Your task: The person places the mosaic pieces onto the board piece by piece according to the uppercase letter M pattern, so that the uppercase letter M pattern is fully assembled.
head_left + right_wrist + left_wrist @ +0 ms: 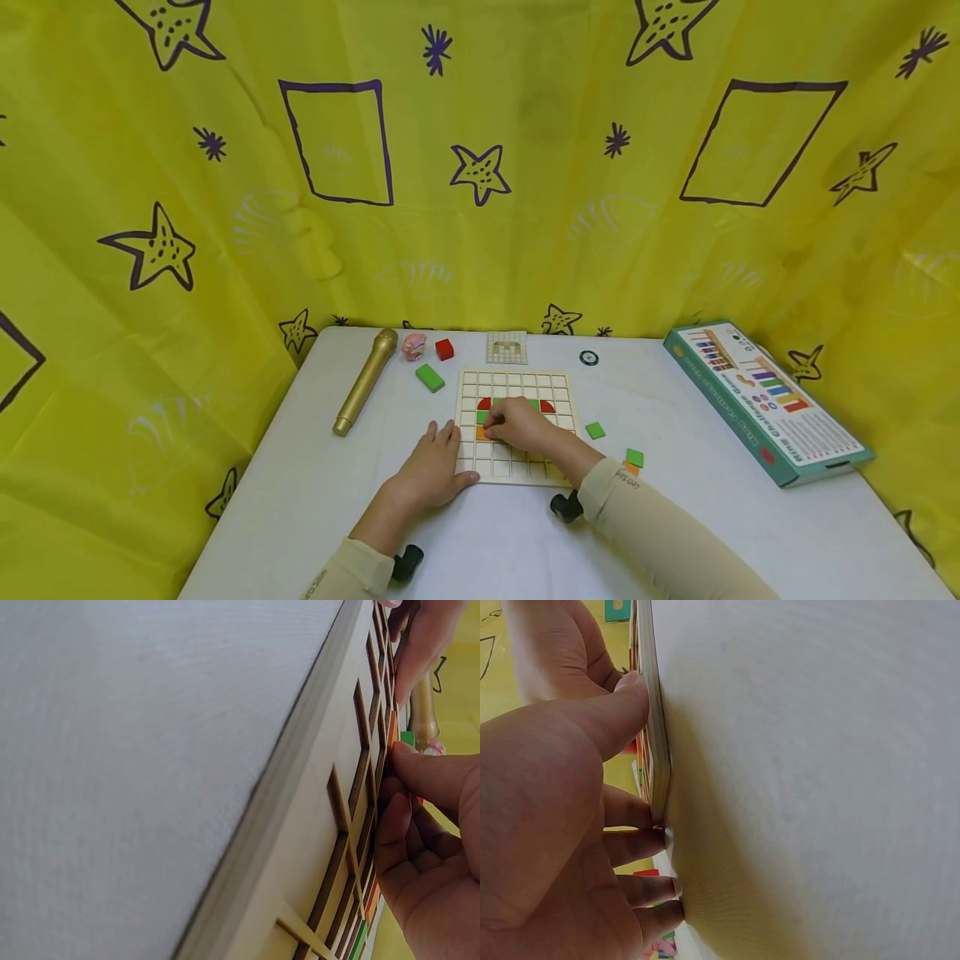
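Note:
A wooden grid board [517,468] lies in the middle of the white table. My right hand [517,423] rests on it with fingers curled and pinches an orange piece [482,433] at a cell near the board's left side. In the right wrist view the thumb [431,776] touches that orange piece [391,729], beside a green piece [407,738]. Red quarter-round pieces [484,403] and green pieces sit in the row above. My left hand [433,468] lies flat against the board's left edge [654,735], thumb on the rim and fingers straight on the table.
Left of the board lie a gold microphone [365,380], a pink toy [413,345], a red cube [445,349] and a green block [430,377]. A pattern card [506,347] lies behind it. Loose green squares [596,430] lie to its right, with a teal box [765,400] beyond.

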### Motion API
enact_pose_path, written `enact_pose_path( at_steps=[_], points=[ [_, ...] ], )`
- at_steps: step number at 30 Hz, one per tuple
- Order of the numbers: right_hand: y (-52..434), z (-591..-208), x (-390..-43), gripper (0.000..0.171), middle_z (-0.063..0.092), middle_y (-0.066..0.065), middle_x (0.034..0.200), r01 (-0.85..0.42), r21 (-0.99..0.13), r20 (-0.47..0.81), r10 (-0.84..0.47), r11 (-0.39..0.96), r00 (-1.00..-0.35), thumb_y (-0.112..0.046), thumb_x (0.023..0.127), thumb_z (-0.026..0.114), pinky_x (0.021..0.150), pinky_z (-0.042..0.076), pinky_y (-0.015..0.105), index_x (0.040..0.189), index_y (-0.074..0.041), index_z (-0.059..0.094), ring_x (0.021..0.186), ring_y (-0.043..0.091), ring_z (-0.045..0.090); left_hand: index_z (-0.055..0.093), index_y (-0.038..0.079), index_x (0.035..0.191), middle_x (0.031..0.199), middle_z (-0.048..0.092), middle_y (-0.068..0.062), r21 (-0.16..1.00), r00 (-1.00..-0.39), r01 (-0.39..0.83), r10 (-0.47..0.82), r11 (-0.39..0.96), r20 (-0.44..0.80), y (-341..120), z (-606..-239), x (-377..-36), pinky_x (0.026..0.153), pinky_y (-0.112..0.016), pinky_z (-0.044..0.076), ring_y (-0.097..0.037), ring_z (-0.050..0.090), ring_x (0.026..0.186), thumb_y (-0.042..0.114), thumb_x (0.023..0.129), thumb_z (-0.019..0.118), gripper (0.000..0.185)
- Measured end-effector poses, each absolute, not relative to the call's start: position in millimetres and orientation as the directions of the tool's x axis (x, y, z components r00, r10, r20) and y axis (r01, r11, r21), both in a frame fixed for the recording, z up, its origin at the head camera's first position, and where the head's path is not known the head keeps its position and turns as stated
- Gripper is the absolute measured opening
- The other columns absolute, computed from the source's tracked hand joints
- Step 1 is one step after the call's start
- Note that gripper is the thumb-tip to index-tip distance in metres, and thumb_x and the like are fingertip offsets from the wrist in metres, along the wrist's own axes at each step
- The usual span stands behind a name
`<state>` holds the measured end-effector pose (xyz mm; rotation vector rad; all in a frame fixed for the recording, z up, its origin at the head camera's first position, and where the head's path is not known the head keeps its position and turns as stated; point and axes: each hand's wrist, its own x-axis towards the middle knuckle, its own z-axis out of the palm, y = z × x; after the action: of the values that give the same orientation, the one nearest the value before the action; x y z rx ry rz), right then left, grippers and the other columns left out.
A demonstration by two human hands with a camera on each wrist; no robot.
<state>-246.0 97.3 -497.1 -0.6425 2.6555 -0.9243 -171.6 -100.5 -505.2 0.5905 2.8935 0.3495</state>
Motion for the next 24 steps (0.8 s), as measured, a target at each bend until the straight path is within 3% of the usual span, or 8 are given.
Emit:
enact_pose_path(
  at_steps=[19,24],
  points=[
    [100.1,-495.9,-240.9,0.008,0.069,-0.008,0.094,-0.312,-0.654,-0.088,-0.479,0.689,-0.873,-0.014,0.095,0.072,0.094,0.052,0.038,0.099,-0.014,0.078,0.097,0.015,0.061,0.038,-0.009,0.149,0.157,0.035,-0.024,0.293,-0.915,0.327,0.379,0.899,-0.14,-99.7,-499.3,-170.2,0.116,-0.052,0.031,-0.049,0.026,0.145,0.051,0.094,0.065,0.087],
    [104.6,-494.4,-238.3,0.011,0.067,-0.008,0.093,-0.301,-0.679,-0.091,-0.484,0.669,-0.87,-0.014,0.095,0.071,0.088,0.051,0.036,0.105,-0.014,0.077,0.091,0.014,0.059,0.038,-0.01,0.149,0.156,0.036,-0.025,0.286,-0.912,0.338,0.388,0.897,-0.137,-99.4,-499.5,-169.3,0.115,-0.053,0.031,-0.05,0.027,0.144,0.052,0.094,0.064,0.086]
  ],
)
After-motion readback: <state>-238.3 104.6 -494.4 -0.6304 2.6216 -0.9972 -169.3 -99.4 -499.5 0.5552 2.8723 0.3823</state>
